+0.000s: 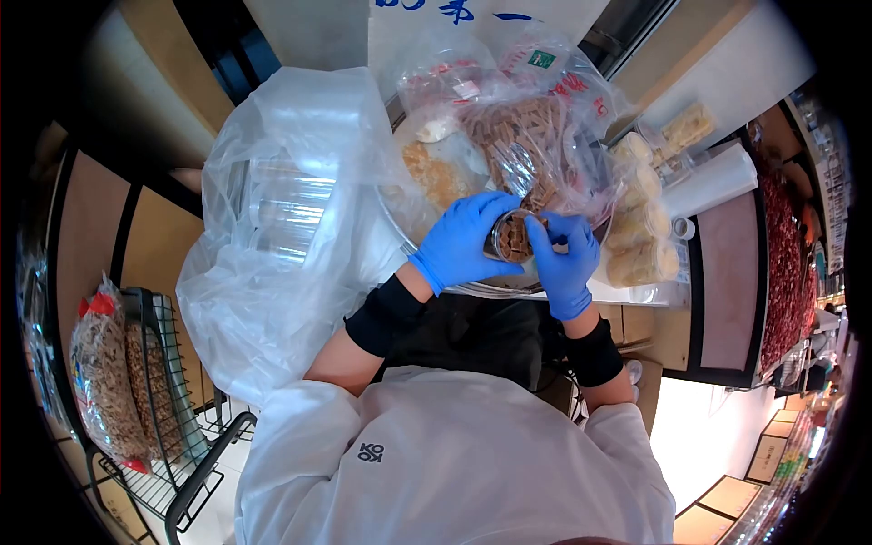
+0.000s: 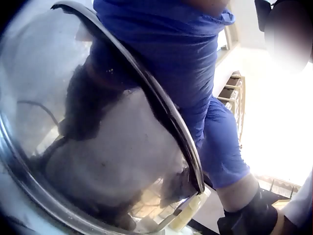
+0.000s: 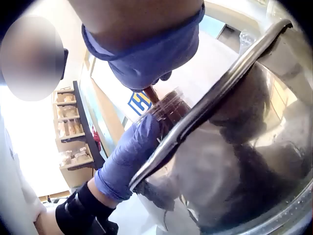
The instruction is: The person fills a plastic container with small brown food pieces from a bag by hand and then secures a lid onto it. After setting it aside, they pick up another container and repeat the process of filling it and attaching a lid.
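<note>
My blue-gloved left hand point(image 1: 465, 241) grips a clear round jar point(image 1: 495, 242) over the front rim of a metal basin point(image 1: 400, 229). Brown flat strips point(image 1: 516, 238) fill part of the jar, seen through its open mouth. At that mouth my blue-gloved right hand point(image 1: 565, 266) has its thumb and fingers bent together. In the right wrist view, a brown strip point(image 3: 152, 94) runs from the right hand's fingertips to the jar's rim. More brown strips point(image 1: 518, 127) lie heaped in an open plastic bag just beyond the hands. The left wrist view shows mostly glove and basin wall.
Several filled clear jars point(image 1: 643, 263) stand right of the basin, beside a white plastic roll point(image 1: 713, 179). To the left, a large plastic bag point(image 1: 263, 300) holds clear jars. A wire cart point(image 1: 173, 400) with bagged goods stands at far left. Orange-brown pieces point(image 1: 436, 173) lie in the basin.
</note>
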The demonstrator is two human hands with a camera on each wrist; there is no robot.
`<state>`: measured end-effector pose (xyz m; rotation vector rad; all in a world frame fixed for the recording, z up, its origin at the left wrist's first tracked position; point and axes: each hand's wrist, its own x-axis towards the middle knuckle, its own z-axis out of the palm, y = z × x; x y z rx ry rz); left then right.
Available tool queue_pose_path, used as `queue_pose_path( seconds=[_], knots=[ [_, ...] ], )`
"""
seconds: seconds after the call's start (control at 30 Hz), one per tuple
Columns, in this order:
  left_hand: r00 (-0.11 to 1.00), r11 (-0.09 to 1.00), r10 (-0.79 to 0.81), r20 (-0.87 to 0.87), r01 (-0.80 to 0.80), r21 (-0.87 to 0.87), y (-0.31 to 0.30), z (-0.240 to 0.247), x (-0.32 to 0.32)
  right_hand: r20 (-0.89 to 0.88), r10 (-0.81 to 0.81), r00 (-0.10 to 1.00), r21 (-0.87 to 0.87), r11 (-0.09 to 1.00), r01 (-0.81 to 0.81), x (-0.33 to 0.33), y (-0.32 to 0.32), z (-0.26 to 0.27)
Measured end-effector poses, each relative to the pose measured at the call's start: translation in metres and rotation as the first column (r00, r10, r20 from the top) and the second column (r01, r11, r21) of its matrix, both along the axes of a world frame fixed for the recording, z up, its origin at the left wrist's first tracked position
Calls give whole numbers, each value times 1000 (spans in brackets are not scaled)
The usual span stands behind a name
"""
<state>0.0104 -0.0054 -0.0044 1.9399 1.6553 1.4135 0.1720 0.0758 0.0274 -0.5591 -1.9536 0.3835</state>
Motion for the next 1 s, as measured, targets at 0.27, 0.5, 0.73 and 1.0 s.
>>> queue_pose_path(
  seconds=[0.27, 0.5, 0.73, 1.0],
  knots=[
    [976, 991, 118, -181, -105, 82, 3, 2, 0, 188, 24, 982, -141, 990, 3, 0, -1, 5],
    [983, 998, -67, -171, 66, -10, 4, 2, 1, 531, -1, 847, -9, 1000, 7, 11, 4, 56],
    [972, 999, 23, -232, -11, 52, 6, -6, 1, 558, -19, 830, -62, 996, 64, 8, -4, 47],
    [993, 997, 44, -110, -36, 72, -5, 7, 2, 339, -79, 937, 82, 995, 54, 2, -17, 21]
  ],
)
